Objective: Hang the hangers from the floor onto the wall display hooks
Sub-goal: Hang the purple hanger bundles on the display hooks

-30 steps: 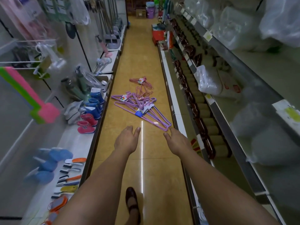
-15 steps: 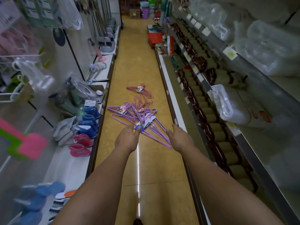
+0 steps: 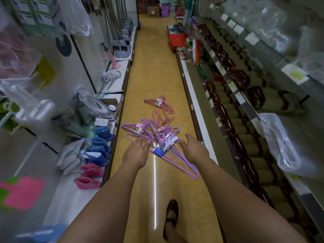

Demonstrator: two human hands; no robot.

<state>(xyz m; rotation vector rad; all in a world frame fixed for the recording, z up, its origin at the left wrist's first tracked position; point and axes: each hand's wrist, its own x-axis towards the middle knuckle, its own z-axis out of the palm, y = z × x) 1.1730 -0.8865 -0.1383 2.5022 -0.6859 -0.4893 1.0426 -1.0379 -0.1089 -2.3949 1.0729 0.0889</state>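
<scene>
Hangers (image 3: 163,137) lie in tangled purple and pink bundles on the floor (image 3: 154,81) of the aisle, so both arms stretch down toward them. Left hand (image 3: 135,153) and right hand (image 3: 193,149) hover with each grip loosely spread and empty, flanking the nearest bundle, probably to gather it.

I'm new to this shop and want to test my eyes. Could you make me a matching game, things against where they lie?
Things:
1. purple hangers
2. pink boots
3. red box
4. brown shoe

Places:
A. on the person's foot, near the bottom edge
B. far up the aisle, right side
C. floor, under the two hands
D. low shelf on the left

Pairs: 1-C, 2-D, 3-B, 4-A
</scene>
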